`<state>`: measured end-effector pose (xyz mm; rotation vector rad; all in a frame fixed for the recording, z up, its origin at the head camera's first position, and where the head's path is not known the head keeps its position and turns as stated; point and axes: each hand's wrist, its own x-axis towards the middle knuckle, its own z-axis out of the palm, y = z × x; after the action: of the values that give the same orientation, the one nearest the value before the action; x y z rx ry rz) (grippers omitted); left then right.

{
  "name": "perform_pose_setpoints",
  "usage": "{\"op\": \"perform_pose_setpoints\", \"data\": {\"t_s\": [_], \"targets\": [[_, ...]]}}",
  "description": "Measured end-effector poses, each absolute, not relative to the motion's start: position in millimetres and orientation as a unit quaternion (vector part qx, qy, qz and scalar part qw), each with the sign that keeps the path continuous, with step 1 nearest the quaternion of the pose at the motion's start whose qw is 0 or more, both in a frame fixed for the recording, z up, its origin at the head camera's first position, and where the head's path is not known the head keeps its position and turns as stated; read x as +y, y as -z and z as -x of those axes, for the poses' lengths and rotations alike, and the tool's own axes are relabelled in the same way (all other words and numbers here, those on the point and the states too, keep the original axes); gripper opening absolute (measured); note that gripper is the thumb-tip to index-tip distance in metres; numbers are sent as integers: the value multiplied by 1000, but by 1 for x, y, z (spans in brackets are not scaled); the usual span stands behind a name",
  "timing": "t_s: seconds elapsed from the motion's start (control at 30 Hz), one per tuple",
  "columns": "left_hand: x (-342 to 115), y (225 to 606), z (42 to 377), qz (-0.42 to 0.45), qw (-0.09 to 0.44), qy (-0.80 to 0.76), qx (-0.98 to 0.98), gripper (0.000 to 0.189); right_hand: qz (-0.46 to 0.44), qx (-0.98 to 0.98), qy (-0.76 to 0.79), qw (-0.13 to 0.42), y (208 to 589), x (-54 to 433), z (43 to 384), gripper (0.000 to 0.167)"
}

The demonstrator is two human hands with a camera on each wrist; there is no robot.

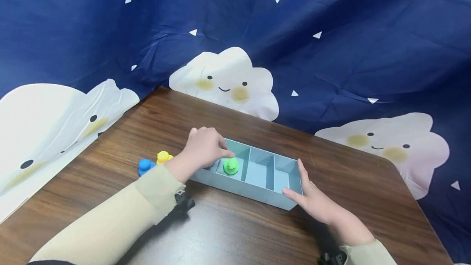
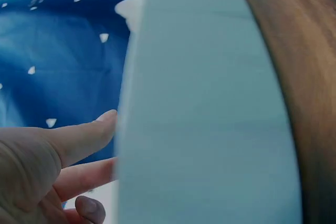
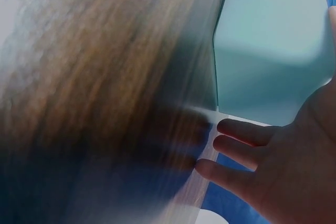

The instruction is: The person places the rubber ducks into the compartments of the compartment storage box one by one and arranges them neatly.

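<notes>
A long light-blue box [image 1: 235,188] with divided compartments lies on the table. One compartment holds a green toy duck [image 1: 231,167], facing me. My left hand [image 1: 204,145] is over the box's left part, thumb reaching just above the duck. In the left wrist view, the box wall [image 2: 205,108] hides the fingertips, and the visible gap between thumb and forefinger holds nothing. My right hand [image 1: 312,199] holds the box's right end, thumb across the front rim and forefinger at the far corner. Its other fingers [image 3: 231,177] stretch out beside the end wall in the right wrist view.
Left of the box, a blue toy duck [image 1: 145,166] and a yellow toy duck [image 1: 163,157] stand on the wooden table [image 1: 206,232], partly behind the left forearm. A dark blue curtain [image 1: 331,60] with white clouds hangs along the table's far and left edges.
</notes>
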<state>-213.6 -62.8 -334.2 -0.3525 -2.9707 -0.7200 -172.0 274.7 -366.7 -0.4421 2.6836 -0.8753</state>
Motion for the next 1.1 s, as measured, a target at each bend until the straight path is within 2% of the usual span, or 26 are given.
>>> {"op": "perform_pose_setpoints", "data": {"t_s": [0.4,0.73,1.1], "targets": [[-156,310,185,80,53,317,-944,33,154,929,300,151,369,273,175,99],[-203,326,173,58,75,328,-940,33,151,932,296,146,369,277,174,101],[-246,369,163,44,15,333,-942,33,155,929,301,150,366,272,173,101]]}}
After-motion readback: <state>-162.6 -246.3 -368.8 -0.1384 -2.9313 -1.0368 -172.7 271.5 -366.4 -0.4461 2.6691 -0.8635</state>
